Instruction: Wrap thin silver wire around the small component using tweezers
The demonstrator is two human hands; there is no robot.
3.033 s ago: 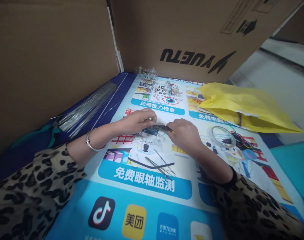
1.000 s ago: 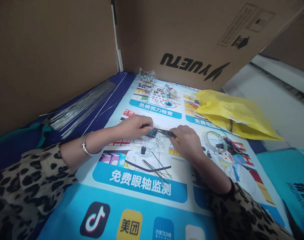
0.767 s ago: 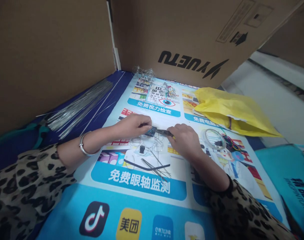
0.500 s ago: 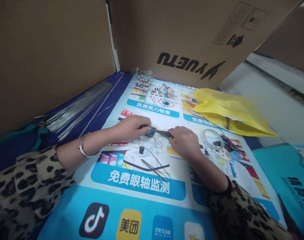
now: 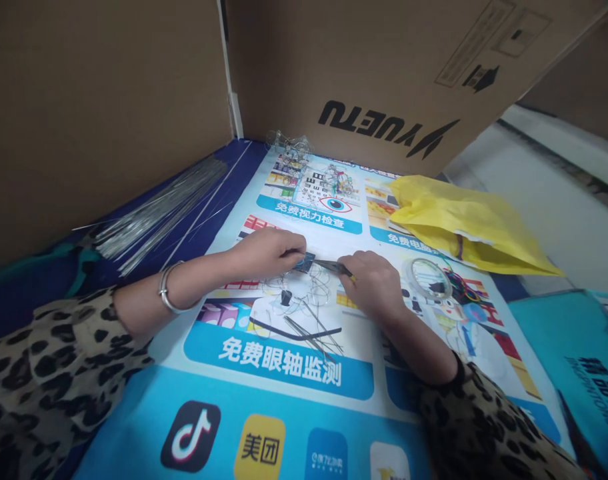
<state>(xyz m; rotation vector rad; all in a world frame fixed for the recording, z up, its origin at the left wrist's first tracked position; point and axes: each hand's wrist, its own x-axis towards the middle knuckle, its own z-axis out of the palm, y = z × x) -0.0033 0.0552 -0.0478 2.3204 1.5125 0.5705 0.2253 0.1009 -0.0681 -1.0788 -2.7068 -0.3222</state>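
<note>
My left hand (image 5: 273,253) is closed in a pinch at the middle of the printed sheet; whatever lies between its fingertips is too fine to make out. Dark-jawed pliers (image 5: 329,265) with a yellow handle are gripped in my right hand (image 5: 377,283), their tips pointing left, close to the left fingertips. Just below both hands, thin bent wire loops (image 5: 317,288) lie tangled on the sheet. Several short straight wires (image 5: 309,330) rest nearer to me.
Long straight wires (image 5: 164,213) lie bundled at the left. More tangled wire (image 5: 290,145) sits by the cardboard wall (image 5: 384,60). On the right are a clear round spool (image 5: 431,279), coloured cords (image 5: 467,288), a yellow bag (image 5: 474,217) and a teal bag (image 5: 569,353).
The view has shifted slightly. Both hands keep nearly the same pose, with the plier tips still beside my left fingertips.
</note>
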